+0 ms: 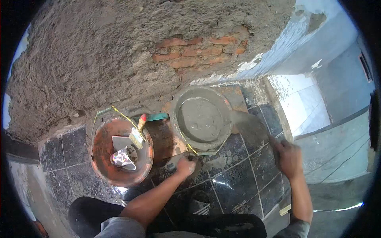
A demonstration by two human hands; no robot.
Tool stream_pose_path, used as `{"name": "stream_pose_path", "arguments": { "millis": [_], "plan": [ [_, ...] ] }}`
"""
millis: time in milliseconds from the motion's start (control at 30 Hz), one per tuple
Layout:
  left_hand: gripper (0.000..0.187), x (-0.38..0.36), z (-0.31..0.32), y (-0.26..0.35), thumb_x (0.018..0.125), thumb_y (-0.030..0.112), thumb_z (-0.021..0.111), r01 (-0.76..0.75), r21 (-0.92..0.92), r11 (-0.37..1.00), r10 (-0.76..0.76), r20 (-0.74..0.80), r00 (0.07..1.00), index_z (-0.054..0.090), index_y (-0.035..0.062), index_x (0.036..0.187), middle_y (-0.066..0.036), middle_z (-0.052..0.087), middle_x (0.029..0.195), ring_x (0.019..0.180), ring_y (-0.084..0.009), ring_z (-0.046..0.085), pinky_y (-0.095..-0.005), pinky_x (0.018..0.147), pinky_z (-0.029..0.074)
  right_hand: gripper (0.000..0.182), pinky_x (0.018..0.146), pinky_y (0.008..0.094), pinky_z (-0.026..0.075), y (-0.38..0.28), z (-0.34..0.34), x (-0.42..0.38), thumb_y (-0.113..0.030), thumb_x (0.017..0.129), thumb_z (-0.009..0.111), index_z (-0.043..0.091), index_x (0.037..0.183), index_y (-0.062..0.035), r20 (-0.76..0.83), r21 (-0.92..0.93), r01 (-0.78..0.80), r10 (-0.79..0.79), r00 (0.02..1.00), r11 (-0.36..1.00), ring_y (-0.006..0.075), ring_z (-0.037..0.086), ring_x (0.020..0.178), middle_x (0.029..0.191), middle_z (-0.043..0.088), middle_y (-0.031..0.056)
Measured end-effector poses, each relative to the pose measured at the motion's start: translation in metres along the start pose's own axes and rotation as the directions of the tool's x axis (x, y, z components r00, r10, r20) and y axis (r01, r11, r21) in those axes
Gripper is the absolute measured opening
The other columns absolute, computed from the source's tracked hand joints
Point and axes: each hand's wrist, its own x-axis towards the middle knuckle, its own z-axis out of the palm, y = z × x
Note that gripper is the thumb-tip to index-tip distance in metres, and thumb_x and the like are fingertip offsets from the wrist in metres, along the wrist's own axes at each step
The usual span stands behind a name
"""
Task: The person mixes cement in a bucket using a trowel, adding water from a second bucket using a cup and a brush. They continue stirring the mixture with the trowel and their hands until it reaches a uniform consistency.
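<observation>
A round bucket [178,119] with wet grey mortar [200,119] in it stands against the wall. At its near rim my left hand [186,166] is closed into a fist, right where the yellow-wrapped bucket handle [191,148] ends. To the right of the bucket, my right hand [288,158] is wrapped round the grip of a trowel [251,126]. The trowel's mortar-coated blade points left, its tip overlapping the bucket's right side in this view. My right fingers are slightly blurred.
An orange bucket [99,168] on the left holds a patterned cup [124,158]; a brush [139,133] lies across its rim. Behind stands a rough plastered wall [99,51] with exposed bricks [198,53]. Dirty black tiles [234,178] cover the floor. A small dark container [199,202] sits near my legs.
</observation>
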Motion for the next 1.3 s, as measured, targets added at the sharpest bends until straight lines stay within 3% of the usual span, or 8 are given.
{"name": "stream_pose_path", "arguments": {
  "millis": [133, 200, 400, 500, 833, 1000, 1200, 1300],
  "plan": [
    [0.054, -0.013, 0.002, 0.020, 0.081, 0.035, 0.075, 0.136, -0.033, 0.990, -0.138, -0.055, 0.989, 0.066, -0.0076, 0.113, -0.028, 0.070, 0.107, 0.104, -0.0423, 0.067, -0.0457, 0.089, 0.051, 0.047, 0.065, 0.0407, 0.053, -0.018, 0.009, 0.083, -0.009, 0.086, 0.057, 0.063, 0.131, -0.0251, -0.158, -0.154, 0.177, -0.201, 0.967, 0.972, 0.0271, 0.066, 0.070, 0.083, 0.064, 0.0074],
    [0.056, -0.012, 0.002, 0.020, 0.080, 0.036, 0.075, 0.163, 0.003, 0.987, -0.163, 0.051, 0.985, 0.065, -0.0096, 0.112, -0.030, 0.070, 0.106, 0.103, -0.0424, 0.067, -0.0468, 0.089, 0.051, 0.038, 0.064, 0.0399, 0.054, -0.025, 0.036, 0.119, -0.010, 0.088, 0.056, 0.065, 0.124, -0.0166, -0.176, -0.182, 0.279, -0.311, 0.934, 0.943, 0.0270, 0.069, 0.076, 0.087, 0.068, 0.0081],
    [0.056, -0.021, -0.008, 0.031, 0.080, 0.037, 0.076, 0.133, -0.145, 0.981, -0.130, 0.028, 0.991, 0.065, 0.0004, 0.121, -0.025, 0.070, 0.111, 0.105, -0.0377, 0.067, -0.0425, 0.092, 0.050, 0.026, 0.067, 0.0422, 0.056, -0.049, 0.110, 0.161, -0.017, 0.088, 0.058, 0.067, 0.111, -0.0079, 0.221, -0.212, 0.346, -0.300, 0.928, 0.914, 0.0283, 0.073, 0.082, 0.095, 0.073, 0.0115],
    [0.051, -0.028, -0.022, 0.040, 0.082, 0.035, 0.075, 0.063, -0.219, 0.974, -0.064, 0.000, 0.998, 0.065, 0.0018, 0.120, -0.023, 0.070, 0.114, 0.107, -0.0358, 0.067, -0.0406, 0.094, 0.049, 0.021, 0.071, 0.0431, 0.057, -0.062, 0.106, 0.130, -0.016, 0.087, 0.060, 0.070, 0.103, -0.0086, 0.094, -0.113, 0.421, -0.412, 0.906, 0.900, 0.0306, 0.073, 0.081, 0.091, 0.073, 0.0123],
    [0.052, -0.028, -0.025, 0.037, 0.082, 0.036, 0.068, 0.110, -0.106, 0.988, -0.113, -0.023, 0.993, 0.066, -0.0023, 0.116, -0.031, 0.069, 0.105, 0.106, -0.0440, 0.065, -0.0466, 0.091, 0.051, 0.030, 0.078, 0.0471, 0.056, -0.081, 0.114, 0.112, -0.025, 0.081, 0.069, 0.071, 0.109, -0.0151, 0.239, 0.142, 0.262, -0.290, 0.927, 0.954, 0.0343, 0.071, 0.090, 0.097, 0.073, 0.0146],
    [0.053, -0.031, -0.013, 0.028, 0.078, 0.041, 0.070, 0.127, -0.052, 0.990, -0.128, -0.017, 0.992, 0.070, -0.0064, 0.101, -0.033, 0.068, 0.105, 0.105, -0.0455, 0.065, -0.0478, 0.090, 0.052, 0.040, 0.085, 0.0489, 0.054, -0.111, 0.126, 0.123, -0.030, 0.078, 0.074, 0.070, 0.116, -0.0173, 0.261, 0.265, 0.103, -0.174, 0.950, 0.959, 0.0357, 0.069, 0.097, 0.099, 0.072, 0.0141],
    [0.046, -0.025, -0.017, 0.022, 0.077, 0.036, 0.069, 0.107, -0.065, 0.992, -0.107, -0.003, 0.994, 0.071, -0.0034, 0.101, -0.031, 0.069, 0.104, 0.100, -0.0457, 0.067, -0.0489, 0.087, 0.052, 0.046, 0.085, 0.0478, 0.055, -0.107, 0.147, 0.108, -0.030, 0.077, 0.074, 0.069, 0.122, -0.0217, -0.103, 0.615, 0.213, -0.190, 0.976, 0.759, 0.0354, 0.069, 0.098, 0.107, 0.072, 0.0149],
    [0.043, -0.034, -0.026, 0.037, 0.078, 0.033, 0.068, 0.074, -0.113, 0.991, -0.081, -0.053, 0.995, 0.071, -0.0005, 0.105, -0.029, 0.069, 0.105, 0.100, -0.0448, 0.067, -0.0481, 0.086, 0.052, 0.045, 0.084, 0.0469, 0.055, -0.114, 0.126, 0.093, -0.031, 0.078, 0.074, 0.069, 0.122, -0.0224, 0.039, 0.635, 0.071, -0.124, 0.991, 0.769, 0.0354, 0.069, 0.098, 0.111, 0.072, 0.0142]
  ]
}}
